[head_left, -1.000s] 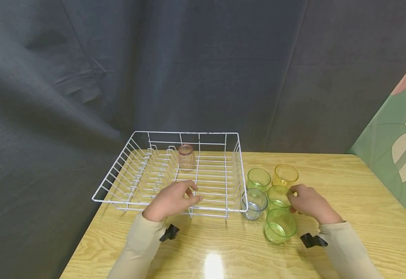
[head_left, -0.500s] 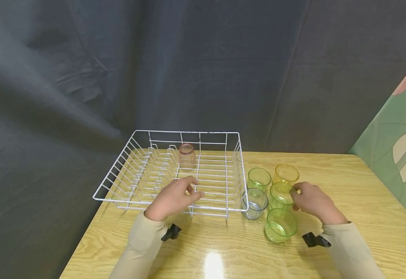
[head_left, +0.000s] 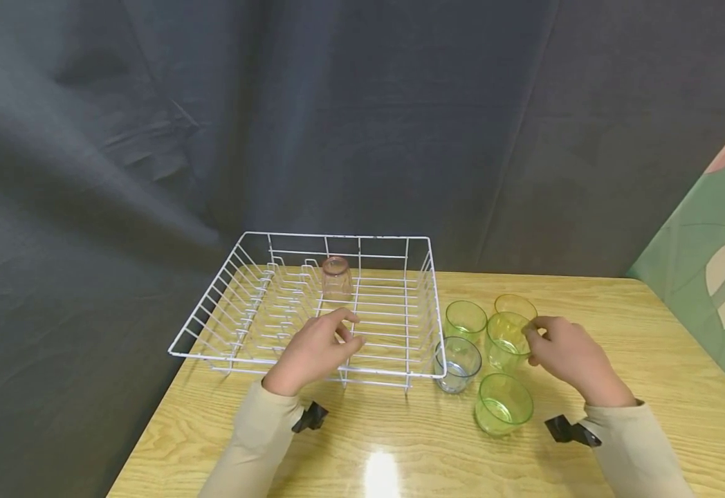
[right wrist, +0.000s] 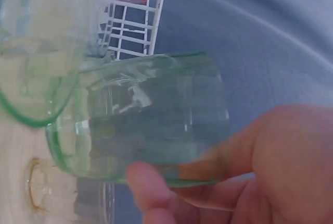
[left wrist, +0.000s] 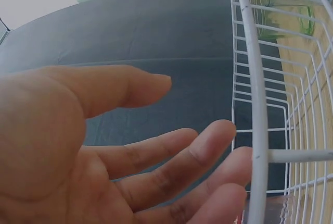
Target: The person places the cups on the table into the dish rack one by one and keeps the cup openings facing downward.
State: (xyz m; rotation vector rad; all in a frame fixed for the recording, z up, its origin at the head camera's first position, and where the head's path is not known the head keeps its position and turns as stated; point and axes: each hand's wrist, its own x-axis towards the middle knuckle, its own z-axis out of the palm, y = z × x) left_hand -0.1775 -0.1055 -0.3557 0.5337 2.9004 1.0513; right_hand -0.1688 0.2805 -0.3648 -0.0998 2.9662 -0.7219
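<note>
hanging across the back and left, a dark cloth point(head_left: 362, 138) falls in soft folds to the far edge of the pale wood table point(head_left: 412, 443). off to the right stands a panel point(head_left: 692, 242) printed with green leaves and some pink. the white wire dish rack point(head_left: 393, 373) takes up the left-middle of the table, with upright wire loops in its left half. my cream sleeves point(head_left: 253, 436) come in from the bottom, one on each side. my left hand point(head_left: 315, 349) is over the front of the rack, thumb and fingers loosely bent with a wide gap between them; whether a fingertip touches the wire, i can't tell. my right hand point(head_left: 571, 360) has its thumb and fingers narrowed on the wall of the middle green glass point(head_left: 504, 344), pinching it at its right side, close to the rim. that glass is among the others to the right of the rack, mouth up; whether its base touches the table, i can't tell. around it, the front green glass point(head_left: 503, 408) stands nearest me, the blue glass point(head_left: 459, 370) sits just beside the rack's front right corner, the back green glass point(head_left: 465, 321) is behind the blue one, and the yellow glass point(head_left: 517, 306) is partly hidden behind the one i hold. the pink glass point(head_left: 337, 282) stands inside the rack toward the back, narrower end up. smallest are the black pieces point(head_left: 310, 417) by my sleeves.
</note>
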